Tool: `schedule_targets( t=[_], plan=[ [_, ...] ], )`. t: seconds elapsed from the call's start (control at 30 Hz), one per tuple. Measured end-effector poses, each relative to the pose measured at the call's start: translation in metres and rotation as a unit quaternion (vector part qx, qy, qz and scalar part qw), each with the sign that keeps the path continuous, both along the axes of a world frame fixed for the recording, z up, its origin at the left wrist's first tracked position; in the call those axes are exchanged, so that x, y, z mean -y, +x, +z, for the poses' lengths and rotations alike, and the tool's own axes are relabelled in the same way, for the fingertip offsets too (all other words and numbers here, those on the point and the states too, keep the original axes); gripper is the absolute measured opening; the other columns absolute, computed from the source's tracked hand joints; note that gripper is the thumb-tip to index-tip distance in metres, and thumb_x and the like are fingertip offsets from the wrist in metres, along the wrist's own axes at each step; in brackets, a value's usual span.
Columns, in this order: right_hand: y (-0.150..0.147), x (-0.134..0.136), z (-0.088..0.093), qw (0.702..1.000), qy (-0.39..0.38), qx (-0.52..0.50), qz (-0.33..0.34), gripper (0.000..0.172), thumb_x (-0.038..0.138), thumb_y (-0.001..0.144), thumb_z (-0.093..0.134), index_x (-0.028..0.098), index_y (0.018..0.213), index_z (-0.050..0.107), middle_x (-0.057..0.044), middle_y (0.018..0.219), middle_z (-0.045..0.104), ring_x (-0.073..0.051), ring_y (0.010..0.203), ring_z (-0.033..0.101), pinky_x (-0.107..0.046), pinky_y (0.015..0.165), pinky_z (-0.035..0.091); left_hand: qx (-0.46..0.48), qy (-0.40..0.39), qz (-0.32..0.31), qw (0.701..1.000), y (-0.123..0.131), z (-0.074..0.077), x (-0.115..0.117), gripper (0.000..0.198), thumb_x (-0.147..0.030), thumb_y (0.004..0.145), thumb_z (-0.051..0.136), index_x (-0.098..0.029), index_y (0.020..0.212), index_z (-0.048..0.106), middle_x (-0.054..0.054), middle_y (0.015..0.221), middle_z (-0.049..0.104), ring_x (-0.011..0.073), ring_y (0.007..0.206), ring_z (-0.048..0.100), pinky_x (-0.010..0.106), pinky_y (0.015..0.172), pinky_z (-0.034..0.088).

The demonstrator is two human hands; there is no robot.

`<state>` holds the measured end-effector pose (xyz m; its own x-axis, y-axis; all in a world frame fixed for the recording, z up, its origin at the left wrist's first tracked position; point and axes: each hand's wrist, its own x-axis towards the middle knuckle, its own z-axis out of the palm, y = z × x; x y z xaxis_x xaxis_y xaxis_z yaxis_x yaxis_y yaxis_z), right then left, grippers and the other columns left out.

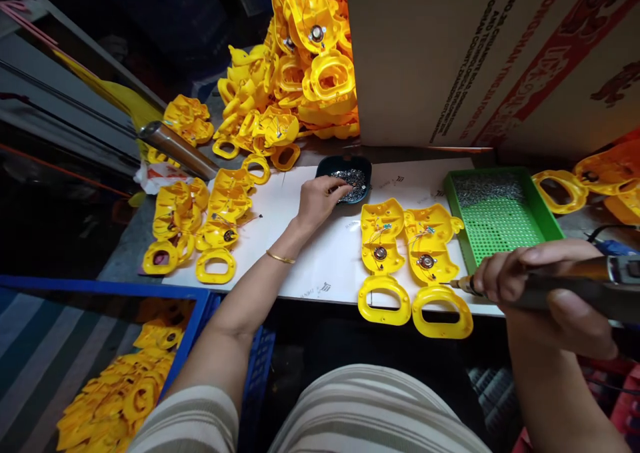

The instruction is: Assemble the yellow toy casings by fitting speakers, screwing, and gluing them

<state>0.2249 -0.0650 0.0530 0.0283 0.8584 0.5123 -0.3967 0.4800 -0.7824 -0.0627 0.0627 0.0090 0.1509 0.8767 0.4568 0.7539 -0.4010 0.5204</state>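
Screwdriver (565,283) points left, long axis crosswise, right fingers (506,276) clasping it; cannot tell whether left fingers (342,192) grasp.

The cardboard box (400,53) carries slanting print: red capitals apparently beginning "DONGSHAN YINGHUA", smaller black lines including "AND TECHNOLOGICAL", and pale characters on a red band (545,86), not legible. Grey marks on the white sheet (280,203) are too small to read.

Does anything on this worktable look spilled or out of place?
Nothing looks spilled: the visible metal pieces sit in the dark bowl and green tray. Odd, though: two yellow shells have ring handles jutting past the near edge of the white sheet, easily bumped, perhaps.
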Motion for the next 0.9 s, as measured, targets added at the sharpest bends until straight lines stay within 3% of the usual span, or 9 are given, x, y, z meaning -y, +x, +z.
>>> schedule_targets(
  t=[0.17,0.3,0.73,0.9],
  plan=[
    [-0.021,0.000,0.016,0.999,0.011,-0.048,-0.022,0.023,0.032,0.076,0.063,0.017,0.092,0.069,0.003,0.048,0.051,-0.014,0.038,0.048,-0.030,0.037,0.044,0.075,-0.005,-0.176,0.982,0.042,0.002,0.077,0.014,-0.030,0.082,0.074,-0.016,0.082,0.076,0.003,0.077,0.076,0.0108,0.063,0.067,0.020,0.060,0.050],
    [-0.035,0.000,0.022,0.998,0.033,-0.055,0.004,0.021,0.032,0.081,0.062,0.019,0.096,0.066,0.004,0.051,0.051,-0.012,0.040,0.049,-0.028,0.038,0.044,0.096,-0.052,-0.210,0.972,0.064,-0.006,0.118,0.013,-0.028,0.081,0.074,-0.015,0.081,0.075,0.002,0.074,0.075,0.0106,0.061,0.067,0.019,0.058,0.050],
    [-0.043,-0.006,0.013,0.996,0.067,-0.036,0.042,0.014,0.034,0.083,0.062,0.023,0.091,0.058,0.007,0.052,0.049,-0.010,0.039,0.049,-0.023,0.037,0.042,0.112,-0.098,-0.232,0.961,0.072,-0.005,0.129,0.018,-0.031,0.084,0.071,-0.015,0.080,0.075,0.003,0.071,0.074,0.0105,0.059,0.065,0.019,0.056,0.046],
    [-0.034,-0.007,0.007,0.997,0.030,0.010,0.065,0.018,0.041,0.083,0.064,0.026,0.093,0.059,0.007,0.051,0.054,-0.012,0.038,0.050,-0.027,0.038,0.045,0.115,-0.117,-0.228,0.960,0.071,-0.006,0.129,0.021,-0.035,0.086,0.068,-0.016,0.080,0.075,0.002,0.071,0.074,0.0097,0.058,0.064,0.019,0.055,0.046]
  ],
)
